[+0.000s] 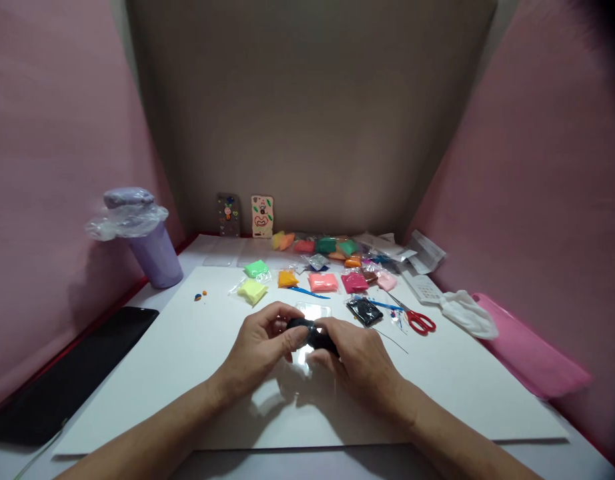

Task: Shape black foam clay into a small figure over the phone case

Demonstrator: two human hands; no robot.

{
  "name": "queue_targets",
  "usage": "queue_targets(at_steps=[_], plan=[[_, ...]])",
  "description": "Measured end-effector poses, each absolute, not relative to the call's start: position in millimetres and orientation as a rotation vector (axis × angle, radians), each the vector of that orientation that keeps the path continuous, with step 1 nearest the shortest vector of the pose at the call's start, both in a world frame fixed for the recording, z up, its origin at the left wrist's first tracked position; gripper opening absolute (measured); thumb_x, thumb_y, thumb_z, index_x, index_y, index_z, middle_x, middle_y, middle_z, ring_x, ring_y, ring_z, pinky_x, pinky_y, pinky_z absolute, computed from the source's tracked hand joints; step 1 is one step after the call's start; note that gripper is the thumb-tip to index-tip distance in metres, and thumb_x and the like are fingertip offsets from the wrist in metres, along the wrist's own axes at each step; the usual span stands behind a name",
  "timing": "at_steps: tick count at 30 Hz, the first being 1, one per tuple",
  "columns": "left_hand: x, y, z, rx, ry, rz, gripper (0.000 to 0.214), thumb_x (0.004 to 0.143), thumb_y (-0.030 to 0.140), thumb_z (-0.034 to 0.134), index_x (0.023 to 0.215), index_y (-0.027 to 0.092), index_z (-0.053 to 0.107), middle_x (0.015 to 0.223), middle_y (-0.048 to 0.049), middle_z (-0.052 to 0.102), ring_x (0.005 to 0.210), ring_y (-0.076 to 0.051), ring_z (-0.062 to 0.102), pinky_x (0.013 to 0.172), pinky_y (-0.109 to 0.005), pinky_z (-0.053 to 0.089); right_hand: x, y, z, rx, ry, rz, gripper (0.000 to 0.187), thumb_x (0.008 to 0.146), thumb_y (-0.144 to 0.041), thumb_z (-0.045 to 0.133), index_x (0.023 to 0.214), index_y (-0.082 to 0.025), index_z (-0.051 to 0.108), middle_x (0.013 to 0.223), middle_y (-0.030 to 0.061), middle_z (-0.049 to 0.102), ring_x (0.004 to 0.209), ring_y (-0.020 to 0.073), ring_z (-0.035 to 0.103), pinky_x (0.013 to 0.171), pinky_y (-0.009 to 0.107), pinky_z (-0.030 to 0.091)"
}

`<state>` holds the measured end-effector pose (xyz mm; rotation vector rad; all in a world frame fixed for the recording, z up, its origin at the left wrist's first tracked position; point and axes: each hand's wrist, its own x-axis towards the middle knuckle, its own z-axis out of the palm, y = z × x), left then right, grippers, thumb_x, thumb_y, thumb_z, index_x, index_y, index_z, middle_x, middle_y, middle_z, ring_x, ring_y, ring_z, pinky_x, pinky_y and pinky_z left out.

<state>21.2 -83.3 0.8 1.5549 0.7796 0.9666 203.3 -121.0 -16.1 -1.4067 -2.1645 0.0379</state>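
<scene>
Presumably for steadiness, left hand [265, 341] and right hand [361, 355] pinch the black lump [323, 341] from either side, fingers curled in.

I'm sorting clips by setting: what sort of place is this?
Probably a small craft workspace, judging by the colourful packets, red-handled scissors and decorated phone cases.

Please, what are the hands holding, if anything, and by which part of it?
A small black item: the left hand grips its left end, the right hand its right end. What exactly it is cannot be told.
</scene>
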Motion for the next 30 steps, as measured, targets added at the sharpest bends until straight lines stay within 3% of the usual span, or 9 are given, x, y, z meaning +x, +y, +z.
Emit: queue_targets(at_steps=[3,8,13,16,20,26,30], plan=[[23.1,-84.7,4.3,1.405,0.833,0.954,0.022,0.077,0.033,0.067,0.083,0.014,0.058,0.061,0.0030,0.056,0.048,-0.009,0.052,0.048,-0.023,0.045,202.4,-120.6,-15.2,-1.313,-2.172,-0.093,0.033,0.084,-0.046,0.055,0.098,-0.016,0.055,0.087,0.0087,0.064,0.078,0.0233,0.057,0.066,0.032,0.034],[25.4,-86.6,4.7,1.327,0.852,0.936,0.026,0.073,0.034,0.070,0.080,0.014,0.055,0.061,0.0032,0.056,0.048,-0.009,0.054,0.045,-0.022,0.047,199.8,-120.9,-13.7,-1.294,-2.263,-0.285,0.026,0.094,-0.032,0.038,0.091,-0.013,0.057,0.079,0.0099,0.061,0.076,0.0239,0.052,0.069,0.036,0.031],[26.2,-84.6,-0.2,1.233,0.858,0.945,0.032,0.072,0.038,0.071,0.088,0.017,0.053,0.068,0.0041,0.056,0.042,-0.008,0.053,0.036,-0.021,0.046,197.6,-121.9,-13.8,-1.296,-2.323,-0.378,0.029,0.092,-0.037,0.042,0.088,-0.013,0.057,0.076,0.0090,0.058,0.071,0.0231,0.047,0.069,0.038,0.031],[26.7,-84.3,-0.1,1.262,0.867,0.912,0.033,0.072,0.042,0.070,0.084,0.015,0.054,0.063,0.0035,0.055,0.041,-0.009,0.051,0.035,-0.021,0.045,196.2,-122.9,-13.1,-1.299,-2.289,-0.449,0.022,0.091,-0.024,0.040,0.093,-0.012,0.057,0.081,0.0115,0.059,0.077,0.0246,0.048,0.072,0.039,0.032],[26.5,-86.5,1.9,1.342,0.838,0.928,0.034,0.074,0.044,0.067,0.090,0.015,0.058,0.061,0.0031,0.054,0.045,-0.009,0.051,0.039,-0.021,0.046,196.7,-120.8,-13.6,-1.321,-2.273,-0.485,0.020,0.087,-0.013,0.039,0.093,-0.012,0.058,0.084,0.0118,0.058,0.079,0.0246,0.048,0.073,0.039,0.032],[23.8,-89.1,2.1,1.513,0.835,0.910,0.032,0.074,0.033,0.068,0.099,0.015,0.060,0.067,0.0009,0.057,0.055,-0.011,0.054,0.053,-0.026,0.050,201.0,-119.6,-19.7,-1.297,-2.277,-0.431,0.022,0.085,-0.008,0.039,0.072,-0.015,0.056,0.070,0.0061,0.055,0.066,0.0187,0.043,0.062,0.033,0.028],[23.2,-89.2,3.4,1.706,0.820,0.911,0.029,0.072,0.027,0.070,0.098,0.017,0.064,0.085,-0.0038,0.060,0.069,-0.014,0.055,0.061,-0.027,0.051,202.9,-120.7,-21.4,-1.291,-2.283,-0.411,0.025,0.085,-0.009,0.039,0.065,-0.016,0.054,0.067,0.0056,0.055,0.063,0.0175,0.042,0.061,0.032,0.027]])
